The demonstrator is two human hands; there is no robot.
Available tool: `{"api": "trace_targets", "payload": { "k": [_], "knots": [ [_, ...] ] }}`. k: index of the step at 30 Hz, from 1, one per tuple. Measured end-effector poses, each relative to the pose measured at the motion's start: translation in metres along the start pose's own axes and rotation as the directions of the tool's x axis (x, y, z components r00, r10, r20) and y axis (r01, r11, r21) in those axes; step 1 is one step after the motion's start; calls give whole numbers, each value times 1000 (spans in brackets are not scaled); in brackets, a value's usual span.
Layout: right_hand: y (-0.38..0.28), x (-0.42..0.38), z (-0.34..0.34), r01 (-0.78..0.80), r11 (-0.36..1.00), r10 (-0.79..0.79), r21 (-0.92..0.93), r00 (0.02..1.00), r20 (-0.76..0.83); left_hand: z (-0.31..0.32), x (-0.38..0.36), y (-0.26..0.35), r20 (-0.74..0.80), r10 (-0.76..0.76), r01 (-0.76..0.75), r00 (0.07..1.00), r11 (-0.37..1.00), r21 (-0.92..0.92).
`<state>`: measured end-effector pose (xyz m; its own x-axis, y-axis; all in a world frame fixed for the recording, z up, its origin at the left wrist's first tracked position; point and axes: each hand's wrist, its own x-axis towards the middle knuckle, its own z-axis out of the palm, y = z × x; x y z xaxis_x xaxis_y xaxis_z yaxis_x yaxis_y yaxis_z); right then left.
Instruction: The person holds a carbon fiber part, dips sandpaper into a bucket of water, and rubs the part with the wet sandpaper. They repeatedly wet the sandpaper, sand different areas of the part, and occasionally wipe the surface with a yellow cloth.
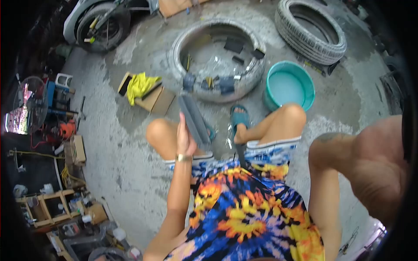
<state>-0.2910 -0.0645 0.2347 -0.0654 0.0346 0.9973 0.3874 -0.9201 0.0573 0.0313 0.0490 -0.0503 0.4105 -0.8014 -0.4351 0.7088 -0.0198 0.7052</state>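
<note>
In my left hand (186,140) is a long, flat, dark grey slab with a ribbed surface (194,119), perhaps rubber, held upright above my lap. My fingers lie along its left side. My right hand (379,161) is raised close to the camera at the right edge; its fingers are cut off from view. In front of my feet a large tyre (217,93) lies flat on the wet floor, with dark patches and small pieces on its rim. Beside it, to the right, stands a teal basin (310,98) of cloudy water.
A yellow cloth (141,85) lies on a cardboard box (152,102) left of the tyre. Another tyre (285,32) rests at the back right. A motorcycle wheel (104,28) is at the back left. Tools and wooden crates (45,209) clutter the left side.
</note>
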Motion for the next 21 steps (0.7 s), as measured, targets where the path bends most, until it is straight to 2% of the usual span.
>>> {"api": "trace_targets", "payload": {
  "k": [2,3,5,6,7,8,9,10,11,12,14,15,17,18,19,21],
  "knots": [
    [5,3,4,-2,1000,2,-2,999,-39,-2,5,8,242,-74,105,967,988,-117],
    [10,2,5,11,1000,-11,2,997,-82,8,6,14,255,-50,82,966,990,-115],
    [26,-9,12,-6,1000,4,-12,982,-190,11,16,24,113,-4,20,994,990,-140],
    [36,-16,19,-60,980,58,-188,998,-17,10,21,32,113,3,16,994,987,-161],
    [50,-33,28,-77,928,138,-364,980,143,8,28,43,194,5,31,981,983,-179],
    [67,-55,45,-233,902,260,-364,965,25,8,35,54,270,9,46,963,980,-195],
    [83,-78,62,-389,851,381,-352,920,-95,9,47,66,263,9,48,965,976,-210],
    [96,-95,64,-576,759,598,-304,801,-23,12,60,77,176,52,-20,983,984,-179],
    [108,-118,69,-782,584,795,-217,605,-42,15,72,89,90,102,-89,991,986,-140],
    [117,-137,77,-898,411,906,-158,422,-45,19,84,105,83,101,-88,991,985,-150],
    [144,-197,78,-913,237,971,-331,219,92,26,104,132,142,246,-230,959,965,-123],
    [154,-226,81,-894,153,985,-421,103,139,23,113,142,136,243,-227,960,966,-126],
    [160,-289,87,-849,125,979,-514,20,205,17,132,155,154,331,-309,931,940,-147],
    [162,-309,91,-838,126,972,-531,-2,235,15,134,157,104,344,-328,933,934,-143],
    [161,-312,103,-848,-6,965,-530,-145,220,11,133,159,96,343,-327,935,933,-147],
    [165,-341,127,-803,-10,955,-596,-184,231,2,127,161,-28,338,-335,941,913,-234]
  ]
}}
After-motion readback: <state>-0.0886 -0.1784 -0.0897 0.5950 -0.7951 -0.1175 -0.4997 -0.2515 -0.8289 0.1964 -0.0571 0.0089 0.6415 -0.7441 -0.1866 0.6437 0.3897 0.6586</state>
